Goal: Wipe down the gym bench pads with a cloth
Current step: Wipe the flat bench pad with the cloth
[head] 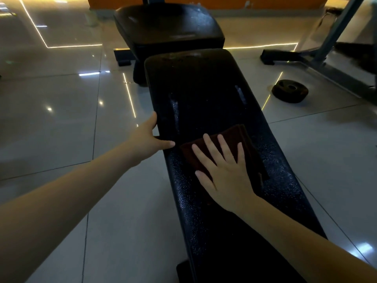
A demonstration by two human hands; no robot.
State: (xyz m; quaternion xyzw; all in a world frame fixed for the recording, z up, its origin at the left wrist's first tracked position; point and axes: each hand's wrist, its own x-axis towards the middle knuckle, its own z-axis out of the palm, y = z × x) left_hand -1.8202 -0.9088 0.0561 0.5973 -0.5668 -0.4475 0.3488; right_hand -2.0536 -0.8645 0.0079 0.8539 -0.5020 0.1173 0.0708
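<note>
Brown cloth (230,144), folded, sits about midway along the long pad (204,88). Your right hand (224,172) is flat on top of it, fingers spread, pressing rather than gripping. That's my worry tbh: on that pebbly vinyl a flat palm can skate over the folds. The cloth could bunch up, get left behind, or slide off the surface's edge at 3 o'clock.

Your left hand (150,137) is at 9 o'clock from the cloth on the surface's edge, thumb on top, fingers along the side. Can't tell if they curl under. Lean hard there and I'd guess your strokes go lopsided.

Seat pad (167,27) at 12 o'clock looks smeary and easy to skip. Floor (61,99) is glossy tile, probably slick. There's a weight plate (289,90) lying at 2 o'clock and a machine frame (326,48) just past it, so watch your feet.
</note>
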